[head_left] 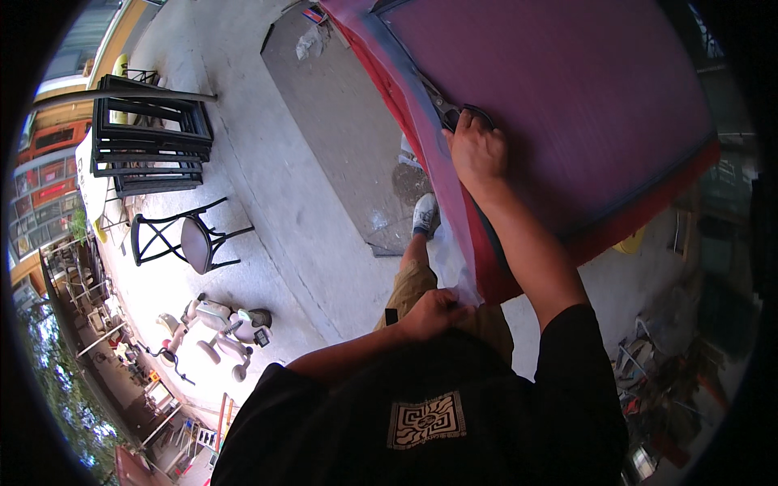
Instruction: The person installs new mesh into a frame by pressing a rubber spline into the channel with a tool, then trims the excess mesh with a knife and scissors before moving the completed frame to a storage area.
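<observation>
My right hand (478, 152) is closed on the black handles of a pair of scissors (440, 103). They lie along the left side of a large purplish-red, cloth-covered panel (567, 97), blades pointing away from me. A thin, see-through whitish sheet (446, 190) hangs over the panel's left edge, with bright red cloth (493, 267) showing beside it. Down at the near corner, close to my body, my left hand (436, 314) pinches the sheet's end. Whether the blades are parted on the sheet is too small to tell.
Several black frames (150, 134) are stacked at the far left, near a black chair (194, 241). A small wheeled scooter (223, 324) stands at lower left. On the concrete floor lies a grey flat board (332, 130). Clutter (648, 364) piles up at right.
</observation>
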